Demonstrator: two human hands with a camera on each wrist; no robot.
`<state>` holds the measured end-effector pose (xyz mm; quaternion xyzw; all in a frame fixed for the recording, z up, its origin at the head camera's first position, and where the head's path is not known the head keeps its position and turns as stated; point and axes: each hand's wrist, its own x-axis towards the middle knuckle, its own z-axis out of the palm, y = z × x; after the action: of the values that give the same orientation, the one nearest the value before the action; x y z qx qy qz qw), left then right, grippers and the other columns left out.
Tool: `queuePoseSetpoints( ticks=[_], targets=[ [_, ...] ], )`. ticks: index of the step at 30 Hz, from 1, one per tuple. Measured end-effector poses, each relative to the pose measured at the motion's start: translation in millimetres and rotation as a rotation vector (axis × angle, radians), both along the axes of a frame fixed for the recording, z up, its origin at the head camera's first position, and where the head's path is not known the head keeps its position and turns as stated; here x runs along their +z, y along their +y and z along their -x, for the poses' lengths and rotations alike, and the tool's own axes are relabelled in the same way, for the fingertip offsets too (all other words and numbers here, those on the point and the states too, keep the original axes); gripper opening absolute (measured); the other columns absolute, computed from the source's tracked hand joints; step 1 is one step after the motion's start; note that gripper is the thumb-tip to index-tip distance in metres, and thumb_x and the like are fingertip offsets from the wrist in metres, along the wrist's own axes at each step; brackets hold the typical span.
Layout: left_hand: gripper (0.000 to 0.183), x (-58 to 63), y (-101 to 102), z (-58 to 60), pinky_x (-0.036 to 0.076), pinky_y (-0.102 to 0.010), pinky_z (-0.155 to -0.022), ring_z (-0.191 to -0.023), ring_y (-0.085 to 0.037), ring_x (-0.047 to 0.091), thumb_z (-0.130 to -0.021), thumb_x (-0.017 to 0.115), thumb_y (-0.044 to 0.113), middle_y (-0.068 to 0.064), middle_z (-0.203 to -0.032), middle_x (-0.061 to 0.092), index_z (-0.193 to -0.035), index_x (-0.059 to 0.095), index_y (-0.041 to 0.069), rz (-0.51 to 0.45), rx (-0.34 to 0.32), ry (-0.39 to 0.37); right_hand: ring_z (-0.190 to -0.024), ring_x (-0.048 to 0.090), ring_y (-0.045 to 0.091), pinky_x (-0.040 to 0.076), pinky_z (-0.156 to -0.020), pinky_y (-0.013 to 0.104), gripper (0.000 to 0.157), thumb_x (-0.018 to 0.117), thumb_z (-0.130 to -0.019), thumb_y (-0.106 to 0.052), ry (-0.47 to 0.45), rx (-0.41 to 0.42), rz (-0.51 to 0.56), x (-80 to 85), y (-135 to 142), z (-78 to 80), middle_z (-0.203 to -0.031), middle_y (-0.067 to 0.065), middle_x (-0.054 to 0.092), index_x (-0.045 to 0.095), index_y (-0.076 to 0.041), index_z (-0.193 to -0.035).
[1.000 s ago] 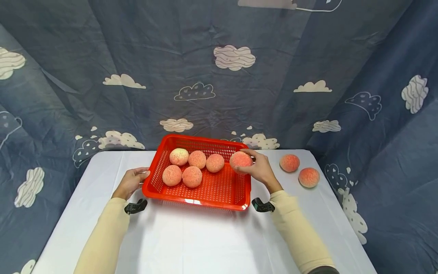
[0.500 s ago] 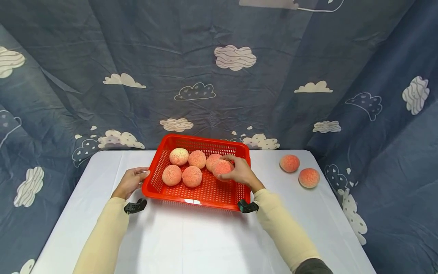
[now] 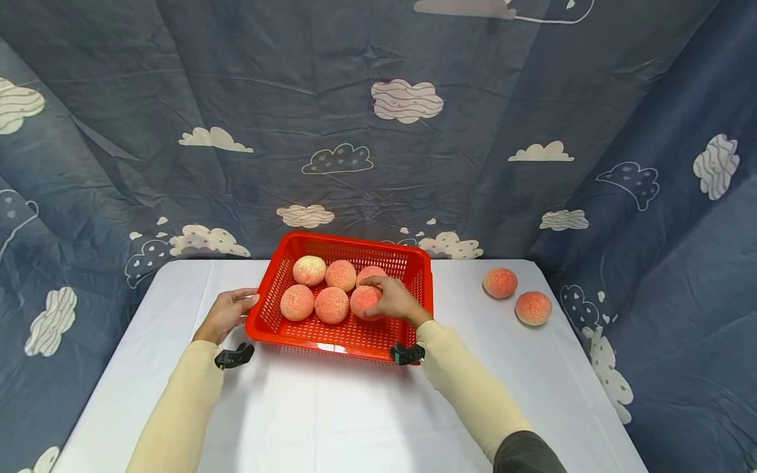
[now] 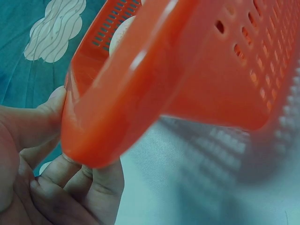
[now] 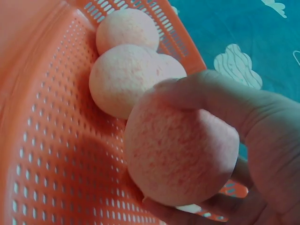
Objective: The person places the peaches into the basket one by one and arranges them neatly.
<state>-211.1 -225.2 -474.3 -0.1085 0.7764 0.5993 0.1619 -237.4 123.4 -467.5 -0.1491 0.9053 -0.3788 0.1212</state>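
A red plastic basket [image 3: 378, 335] with perforated walls holds several pinkish peaches in two rows. My left hand [image 3: 227, 314] grips its left rim; the left wrist view shows the thumb on top and curled fingers [image 4: 70, 180] below the rim [image 4: 108, 112]. My right hand [image 3: 393, 299] is inside the basket and holds a peach [image 3: 364, 301] in the front row, right of another peach [image 3: 332, 305]. In the right wrist view the thumb and fingers wrap around this peach [image 5: 180, 150]. Behind it, one back-row peach [image 3: 371, 272] is partly covered by the hand.
Two more peaches, one farther back [image 3: 500, 282] and one nearer [image 3: 533, 308], lie on the white tablecloth [image 3: 367, 420] right of the basket. A dark blue curtain [image 3: 343, 79] with cloud prints hangs behind the table and along its sides.
My right hand has carried the peach from the basket's right rim leftward and down to the end of the front row. The left hand stays on the rim.
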Motion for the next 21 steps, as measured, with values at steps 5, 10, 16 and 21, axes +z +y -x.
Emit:
queuePoseSetpoints(
  ticks=[5, 10, 16, 21],
  targets=[
    [0.045, 0.4, 1, -0.6, 0.054, -0.025, -0.074, -0.083, -0.008, 0.060, -0.101, 0.050, 0.015, -0.021, -0.124, 0.059, -0.140, 0.042, -0.007, 0.007, 0.005, -0.005, -0.100, 0.060, 0.026, 0.050, -0.089, 0.040, 0.063, 0.087, -0.062, -0.012, -0.011, 0.010, -0.020, -2.7, -7, 0.5, -0.114, 0.009, 0.065, 0.063, -0.006, -0.120],
    [0.046, 0.0, 1, -1.2, 0.054, -0.025, -0.073, -0.083, -0.008, 0.060, -0.101, 0.050, 0.015, -0.020, -0.123, 0.060, -0.140, 0.042, -0.007, 0.009, 0.008, -0.013, -0.099, 0.059, 0.025, 0.048, -0.091, 0.038, 0.064, 0.088, -0.062, -0.011, -0.002, 0.018, -0.056, -7.4, -12, 0.0, -0.110, 0.009, 0.066, 0.062, -0.003, -0.119],
    [0.046, -0.1, 0, -0.3, 0.054, -0.025, -0.073, -0.082, -0.009, 0.060, -0.101, 0.050, 0.015, -0.018, -0.119, 0.062, -0.140, 0.042, -0.007, -0.006, 0.003, -0.008, -0.100, 0.058, 0.025, 0.047, -0.093, 0.038, 0.064, 0.090, -0.059, -0.012, 0.037, 0.014, -0.105, -9.4, -19, -0.2, -0.108, 0.008, 0.066, 0.063, -0.002, -0.116],
    [0.046, -0.4, -1, 0.6, 0.054, -0.026, -0.075, -0.084, -0.009, 0.060, -0.101, 0.050, 0.015, -0.021, -0.124, 0.059, -0.140, 0.042, -0.007, -0.002, 0.001, -0.004, -0.099, 0.056, 0.026, 0.048, -0.089, 0.041, 0.062, 0.090, -0.059, -0.014, 0.048, -0.016, -0.168, -8.1, -24, -3.4, -0.106, 0.009, 0.063, 0.062, -0.007, -0.113]
  ],
)
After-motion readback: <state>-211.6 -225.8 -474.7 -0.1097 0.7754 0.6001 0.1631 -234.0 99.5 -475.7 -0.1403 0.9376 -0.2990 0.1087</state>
